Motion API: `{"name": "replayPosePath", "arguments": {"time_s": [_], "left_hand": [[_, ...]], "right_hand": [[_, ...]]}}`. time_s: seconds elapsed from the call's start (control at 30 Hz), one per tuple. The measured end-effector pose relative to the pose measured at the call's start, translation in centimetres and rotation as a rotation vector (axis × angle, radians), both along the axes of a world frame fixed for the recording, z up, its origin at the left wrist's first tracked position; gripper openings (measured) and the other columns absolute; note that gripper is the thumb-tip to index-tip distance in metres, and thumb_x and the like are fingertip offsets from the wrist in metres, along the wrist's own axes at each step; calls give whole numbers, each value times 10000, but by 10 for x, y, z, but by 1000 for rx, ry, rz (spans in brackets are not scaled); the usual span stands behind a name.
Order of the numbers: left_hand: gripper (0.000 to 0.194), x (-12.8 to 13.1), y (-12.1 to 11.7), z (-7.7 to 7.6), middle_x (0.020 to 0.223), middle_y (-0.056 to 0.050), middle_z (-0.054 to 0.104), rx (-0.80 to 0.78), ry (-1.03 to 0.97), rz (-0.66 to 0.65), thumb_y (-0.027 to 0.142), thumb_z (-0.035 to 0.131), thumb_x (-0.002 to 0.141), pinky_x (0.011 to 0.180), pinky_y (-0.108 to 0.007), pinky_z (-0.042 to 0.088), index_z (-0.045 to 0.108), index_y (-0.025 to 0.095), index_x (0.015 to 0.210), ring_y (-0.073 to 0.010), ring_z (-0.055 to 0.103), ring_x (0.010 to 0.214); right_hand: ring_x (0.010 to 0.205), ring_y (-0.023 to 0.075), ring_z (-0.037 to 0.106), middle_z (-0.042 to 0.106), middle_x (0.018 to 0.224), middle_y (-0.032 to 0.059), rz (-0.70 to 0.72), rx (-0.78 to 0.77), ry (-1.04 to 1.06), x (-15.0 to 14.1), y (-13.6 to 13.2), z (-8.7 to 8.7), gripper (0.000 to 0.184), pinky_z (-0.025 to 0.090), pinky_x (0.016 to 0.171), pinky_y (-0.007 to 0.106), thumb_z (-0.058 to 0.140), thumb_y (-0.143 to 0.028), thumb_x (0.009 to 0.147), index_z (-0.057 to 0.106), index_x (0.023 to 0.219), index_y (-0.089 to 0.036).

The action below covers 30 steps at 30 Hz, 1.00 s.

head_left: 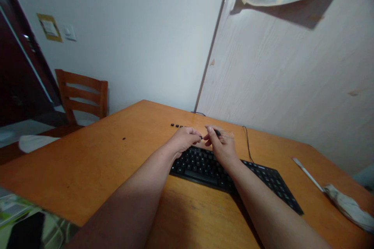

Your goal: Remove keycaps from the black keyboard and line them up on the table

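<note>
Head view — left fingers [196, 139] pinching small black piece [201, 137], right fingers [210, 130] gripping wire tool [217, 132] — over keyboard [201, 163].

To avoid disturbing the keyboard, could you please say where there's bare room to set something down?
The wooden table is broadly bare between its left edge and the left forearm, around one small dark piece; a narrower patch lies between keyboard and white stick. It's crowded around the left hand, right hand and black keycaps.
</note>
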<state>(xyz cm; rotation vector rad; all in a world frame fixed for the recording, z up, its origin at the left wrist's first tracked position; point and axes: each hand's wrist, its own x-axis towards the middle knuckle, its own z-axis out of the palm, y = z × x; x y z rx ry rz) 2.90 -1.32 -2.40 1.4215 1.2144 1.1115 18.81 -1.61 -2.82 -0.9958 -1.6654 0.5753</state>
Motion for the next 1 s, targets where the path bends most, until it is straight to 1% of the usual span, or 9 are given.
{"name": "replayPosePath", "arguments": {"time_s": [0.13, 0.2, 0.37, 0.53, 0.7, 0.83, 1.0], "left_hand": [[140, -1, 2, -3, 664, 10, 607, 5, -10, 13, 170, 616, 631, 594, -231, 359, 652, 149, 765, -109, 513, 618], [136, -1, 3, -4, 647, 10, 606, -14, -17, 17, 159, 612, 634, 582, -227, 358, 653, 147, 763, -107, 512, 597], [130, 0, 1, -2, 626, 7, 602, -39, -45, 9, 152, 618, 649, 566, -219, 364, 658, 137, 771, -103, 512, 570], [116, 0, -1, 0, 648, -5, 617, -9, -24, 4, 155, 611, 654, 569, -218, 370, 668, 135, 753, -105, 514, 578], [115, -1, -1, 1, 678, -14, 630, 12, -22, -21, 149, 606, 646, 587, -219, 383, 665, 136, 745, -114, 534, 620], [120, -1, -2, 3, 692, -13, 635, 22, -14, -27, 154, 605, 644, 602, -222, 389, 663, 136, 748, -115, 542, 635], [144, -1, 0, -1, 694, -9, 634, 45, 22, -16, 164, 606, 637, 607, -233, 396, 661, 144, 768, -123, 548, 637]], "right_hand": [[774, 187, 663, 716, 879, 69, -13, 119, -284, 7, 4, -3, 255, 506, 713, 302, 541, -371, 890, 692, 978, -186], [829, 196, 660, 721, 923, 75, -20, 130, -412, 9, 5, -3, 216, 495, 758, 309, 560, -326, 870, 698, 964, -190], [840, 196, 652, 718, 921, 62, -92, 92, -607, 11, 4, 0, 233, 474, 753, 293, 578, -362, 868, 701, 995, -209], [859, 191, 645, 708, 954, 50, -154, 99, -715, 12, 3, 1, 234, 451, 732, 275, 576, -378, 874, 695, 1020, -238], [865, 184, 636, 698, 943, 50, -158, 116, -774, 10, -1, 5, 225, 438, 736, 266, 550, -366, 892, 687, 1021, -245], [852, 184, 628, 692, 964, 47, -177, 135, -794, 8, -5, 8, 236, 424, 709, 263, 556, -382, 887, 678, 1039, -249], [822, 178, 622, 693, 952, 37, -179, 122, -836, 7, -7, 9, 227, 397, 667, 257, 553, -375, 884, 683, 1021, -247]]}}
